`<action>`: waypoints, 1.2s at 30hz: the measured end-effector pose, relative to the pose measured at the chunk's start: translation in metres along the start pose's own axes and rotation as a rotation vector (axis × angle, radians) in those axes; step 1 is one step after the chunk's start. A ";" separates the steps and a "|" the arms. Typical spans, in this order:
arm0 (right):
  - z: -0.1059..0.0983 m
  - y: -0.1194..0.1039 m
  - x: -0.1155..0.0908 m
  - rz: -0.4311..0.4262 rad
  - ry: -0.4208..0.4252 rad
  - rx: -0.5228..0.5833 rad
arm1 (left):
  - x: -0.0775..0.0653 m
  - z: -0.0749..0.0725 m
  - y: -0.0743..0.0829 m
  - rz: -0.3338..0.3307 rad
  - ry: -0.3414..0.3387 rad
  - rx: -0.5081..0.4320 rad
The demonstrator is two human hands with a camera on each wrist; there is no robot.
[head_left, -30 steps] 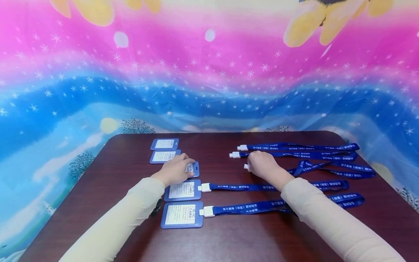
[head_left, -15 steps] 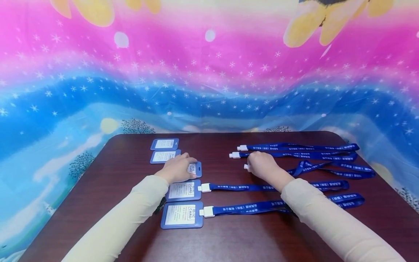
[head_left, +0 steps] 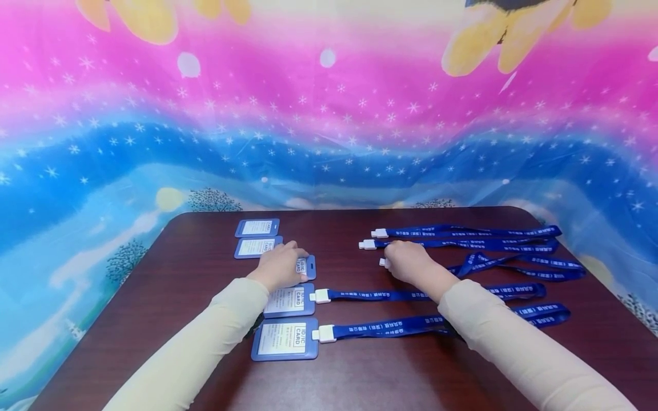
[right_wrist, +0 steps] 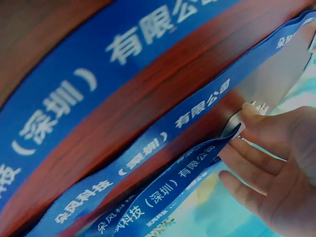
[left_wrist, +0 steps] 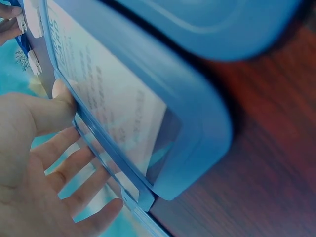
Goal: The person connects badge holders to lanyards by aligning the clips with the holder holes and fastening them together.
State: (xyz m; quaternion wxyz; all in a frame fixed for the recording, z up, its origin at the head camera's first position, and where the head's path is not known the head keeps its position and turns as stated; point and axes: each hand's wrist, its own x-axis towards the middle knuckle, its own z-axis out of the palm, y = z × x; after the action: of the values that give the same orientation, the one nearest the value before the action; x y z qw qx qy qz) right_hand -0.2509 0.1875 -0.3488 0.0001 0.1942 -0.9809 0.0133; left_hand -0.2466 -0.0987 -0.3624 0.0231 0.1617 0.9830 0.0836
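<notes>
With thumb and fingers my left hand grips a blue ID card holder by its long edges, covering much of it. Its slotted end points right. My right hand pinches the white clip of a dark blue lanyard, whose strap trails away to the right with a twist. In the right wrist view, thumb and fingertips close on that clip. A gap of table separates the held holder from the held clip.
Nearer me, two card holders are joined to lanyards by white clips. Farther back, two loose holders lie left and two lanyards right, on a dark wooden table. A printed cloth hangs behind.
My left hand has shifted slightly right with the card holder, its slotted end now a little closer to the clip. My right hand has stayed nearly still on the clip.
</notes>
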 end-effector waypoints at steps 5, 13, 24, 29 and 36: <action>-0.001 -0.009 0.001 -0.038 0.000 -0.033 | -0.001 0.000 0.001 -0.009 -0.009 -0.010; 0.001 -0.023 0.007 -0.080 0.009 -0.081 | 0.000 0.003 -0.001 -0.023 -0.012 -0.022; 0.006 -0.050 0.022 -0.139 0.015 -0.137 | -0.002 0.002 0.000 -0.021 -0.006 -0.023; 0.008 -0.067 0.030 -0.153 -0.011 -0.145 | -0.002 0.002 0.001 -0.020 0.003 -0.020; 0.007 -0.087 0.039 -0.183 -0.025 -0.175 | 0.000 0.004 -0.001 -0.022 0.000 -0.024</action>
State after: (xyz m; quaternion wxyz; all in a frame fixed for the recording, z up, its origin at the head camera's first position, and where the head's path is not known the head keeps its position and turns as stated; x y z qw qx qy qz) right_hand -0.2537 0.0924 -0.3536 0.0062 0.2824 -0.9564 -0.0749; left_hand -0.2467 -0.0986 -0.3663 0.0260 0.1503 0.9837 0.0952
